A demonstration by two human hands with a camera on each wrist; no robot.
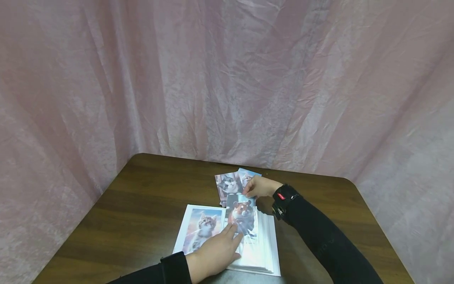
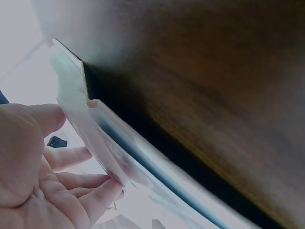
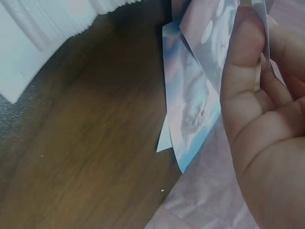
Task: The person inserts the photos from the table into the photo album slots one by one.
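Note:
A photo album (image 1: pixel 267 236) lies open on the table, a kitten picture (image 1: pixel 205 227) filling its left page. My left hand (image 1: pixel 218 249) rests on the album with fingers spread, fingertips at the lower edge of a hamster photo (image 1: pixel 241 215). In the left wrist view, the left hand (image 2: pixel 52 176) has its fingertips against a clear page sleeve (image 2: pixel 102 157). My right hand (image 1: pixel 261 186) pinches the top edge of the hamster photo, whose lower part overlaps the right-hand page. Thumb and fingers of the right hand (image 3: pixel 262 95) hold the photo edge in the right wrist view.
Behind the album lie a grey cat photo (image 1: pixel 227 184) and a blue-edged photo (image 1: pixel 248 173), overlapping each other near the far edge of the brown wooden table (image 1: pixel 149 189). A pink curtain (image 1: pixel 227 86) hangs beyond the table.

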